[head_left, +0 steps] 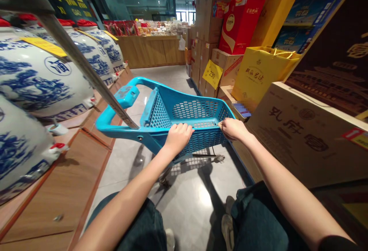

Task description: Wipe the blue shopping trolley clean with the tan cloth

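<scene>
A bright blue plastic shopping cart (pixel 161 109) stands on the grey floor in a shop aisle, its mesh basket empty. My left hand (pixel 178 136) is closed over the near rim of the basket. My right hand (pixel 233 128) grips the same rim at its right corner. The cart's blue handle loop (pixel 115 109) points away to the left, partly crossed by a slanted metal bar (pixel 86 69). My knees in dark trousers show below the cart.
Large white-and-blue ceramic jars (pixel 37 78) sit on a wooden shelf on the left. Brown cartons (pixel 304 136), yellow bags (pixel 258 74) and red boxes (pixel 240 23) are stacked on the right. A wooden counter (pixel 152 50) with goods closes the aisle ahead.
</scene>
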`<state>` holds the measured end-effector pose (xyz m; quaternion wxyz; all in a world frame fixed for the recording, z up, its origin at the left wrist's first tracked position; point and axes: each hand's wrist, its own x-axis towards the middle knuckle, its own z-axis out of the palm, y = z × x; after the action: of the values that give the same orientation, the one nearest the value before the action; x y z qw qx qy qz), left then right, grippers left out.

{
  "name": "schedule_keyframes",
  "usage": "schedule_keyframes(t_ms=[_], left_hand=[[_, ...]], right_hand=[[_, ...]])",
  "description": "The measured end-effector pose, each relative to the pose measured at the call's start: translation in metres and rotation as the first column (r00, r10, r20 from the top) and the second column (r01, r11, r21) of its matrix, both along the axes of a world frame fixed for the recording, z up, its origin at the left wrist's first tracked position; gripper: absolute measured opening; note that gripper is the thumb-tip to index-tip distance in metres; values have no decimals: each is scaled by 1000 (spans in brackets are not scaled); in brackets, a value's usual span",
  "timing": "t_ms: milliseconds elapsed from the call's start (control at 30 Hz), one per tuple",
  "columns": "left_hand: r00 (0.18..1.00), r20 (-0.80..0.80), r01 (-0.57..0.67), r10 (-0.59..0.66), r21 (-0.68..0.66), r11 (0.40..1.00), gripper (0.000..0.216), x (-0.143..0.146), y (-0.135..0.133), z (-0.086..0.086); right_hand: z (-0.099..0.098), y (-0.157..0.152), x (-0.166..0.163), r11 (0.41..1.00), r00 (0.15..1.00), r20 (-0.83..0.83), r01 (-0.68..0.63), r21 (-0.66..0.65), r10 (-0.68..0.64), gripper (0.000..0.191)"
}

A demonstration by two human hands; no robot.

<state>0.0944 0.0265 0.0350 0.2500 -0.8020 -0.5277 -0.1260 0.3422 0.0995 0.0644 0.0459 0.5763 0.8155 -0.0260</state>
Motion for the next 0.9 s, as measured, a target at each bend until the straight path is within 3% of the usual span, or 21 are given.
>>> schedule_keyframes(t_ms=[100, 233, 300, 367, 433, 500, 600, 700, 833, 900], left_hand=[[1000, -13, -9, 9, 8, 1000, 36, 1, 0, 0], [1000, -23, -11, 12, 19, 1000, 36, 1, 0, 0], [1000, -25, -9, 10, 24, 1000, 36, 0, 1, 0], [999, -30, -10, 10, 18, 1000, 36, -1, 1, 0], [999, -41, -12, 12, 9, 1000, 37, -1, 1, 0], [999, -50, -13, 13, 8, 1000, 38, 0, 0, 0], [999, -49, -11, 12, 22, 1000, 38, 1, 0, 0], [999, -46, -11, 13, 34, 999, 37, 1, 0, 0], [999, -52, -8, 10, 42, 999, 35, -1, 1, 0], [998, -60, -2, 5, 46, 999, 35, -2, 1, 0]], right_hand=[[-4, -7, -6, 999, 1000, 6, -24, 36, 24, 38], [-18, -28, -37, 936, 953, -56, -279, 214, 297, 47], [-20, -30, -42, 910, 925, -81, -344, 230, 370, 49], [-16, -23, -34, 943, 947, -83, -295, 154, 310, 44], [-9, -11, -18, 985, 986, -40, -162, 58, 165, 44], [-4, -2, -2, 998, 998, 8, -57, 31, 57, 48], [-4, -1, 2, 998, 999, 41, -28, 55, 25, 43], [-14, -17, -19, 984, 991, 22, -131, 123, 129, 41], [-24, -30, -41, 876, 902, -65, -395, 279, 427, 51], [-21, -25, -34, 891, 905, -82, -391, 233, 418, 46]])
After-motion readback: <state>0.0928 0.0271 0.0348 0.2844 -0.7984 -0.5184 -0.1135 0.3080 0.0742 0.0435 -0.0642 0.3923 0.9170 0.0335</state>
